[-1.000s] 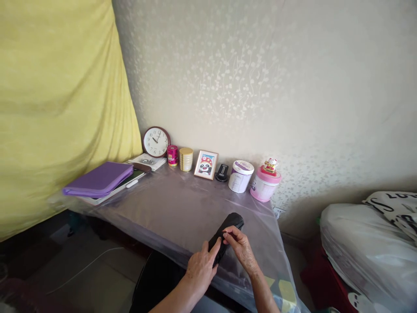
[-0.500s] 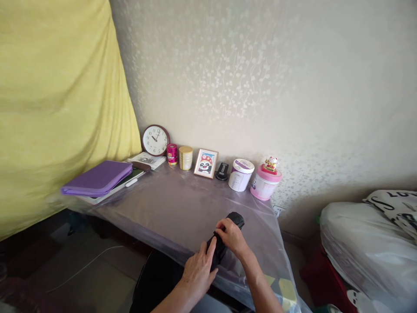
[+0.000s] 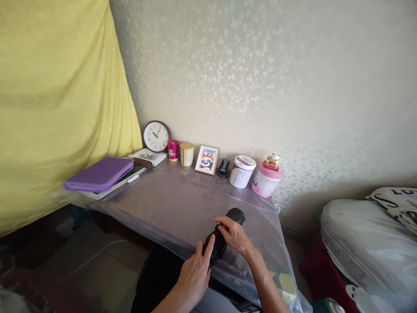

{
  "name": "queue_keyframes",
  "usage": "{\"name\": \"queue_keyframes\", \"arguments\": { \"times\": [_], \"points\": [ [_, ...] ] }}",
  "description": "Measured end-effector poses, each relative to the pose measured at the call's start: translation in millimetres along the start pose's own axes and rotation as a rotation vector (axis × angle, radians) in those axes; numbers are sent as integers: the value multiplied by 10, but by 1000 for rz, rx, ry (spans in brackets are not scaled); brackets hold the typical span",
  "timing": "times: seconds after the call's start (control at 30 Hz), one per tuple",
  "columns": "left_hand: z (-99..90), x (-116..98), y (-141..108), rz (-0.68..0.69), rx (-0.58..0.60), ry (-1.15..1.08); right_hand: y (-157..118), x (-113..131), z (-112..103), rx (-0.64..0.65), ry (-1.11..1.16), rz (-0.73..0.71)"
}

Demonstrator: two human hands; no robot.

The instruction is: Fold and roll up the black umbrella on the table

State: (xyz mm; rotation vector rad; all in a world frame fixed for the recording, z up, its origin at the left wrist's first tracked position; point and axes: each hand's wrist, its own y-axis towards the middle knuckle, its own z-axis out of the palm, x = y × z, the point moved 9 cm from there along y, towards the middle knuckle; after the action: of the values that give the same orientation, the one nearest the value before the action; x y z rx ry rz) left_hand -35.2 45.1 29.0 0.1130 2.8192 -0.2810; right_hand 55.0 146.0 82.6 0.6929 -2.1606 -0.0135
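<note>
A folded black umbrella (image 3: 237, 214) lies slantwise on the near right part of the table, its far end pointing toward the wall. My left hand (image 3: 195, 270) is at its near end, index and middle fingers stretched out and apart, touching the fabric. Farther up the umbrella, my right hand (image 3: 235, 234) has its fingers bent and closed on the black fabric from the right side. Whatever lies under the right fingertips is hidden.
A plastic sheet covers the table (image 3: 163, 204). Along the wall stand a clock (image 3: 157, 136), small tins (image 3: 186, 154), a picture frame (image 3: 207, 160), a white tub (image 3: 242, 172) and a pink tub (image 3: 266, 180) with a figurine. A purple folder (image 3: 100, 174) lies left.
My left hand has shifted slightly down and left, its fingers straighter and the thumb drawn in. My right fingers have moved a little along the umbrella. The view has tilted slightly.
</note>
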Motion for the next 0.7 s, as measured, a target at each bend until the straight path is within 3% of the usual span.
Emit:
{"name": "queue_keyframes", "arguments": {
  "times": [0.17,0.3,0.47,0.7],
  "points": [
    [58,46,38,-15,2,20,14,58,58,-8,-96,-48],
    [78,60,60,-9,-1,29,-67,-41,-70,-86,163,21],
    [65,56,50,-3,-1,19,-371,-392,-308,-146,504,261],
    [39,116,42,4,-36,-102,-912,-1099,-840,-518,561,494]
  ]
}}
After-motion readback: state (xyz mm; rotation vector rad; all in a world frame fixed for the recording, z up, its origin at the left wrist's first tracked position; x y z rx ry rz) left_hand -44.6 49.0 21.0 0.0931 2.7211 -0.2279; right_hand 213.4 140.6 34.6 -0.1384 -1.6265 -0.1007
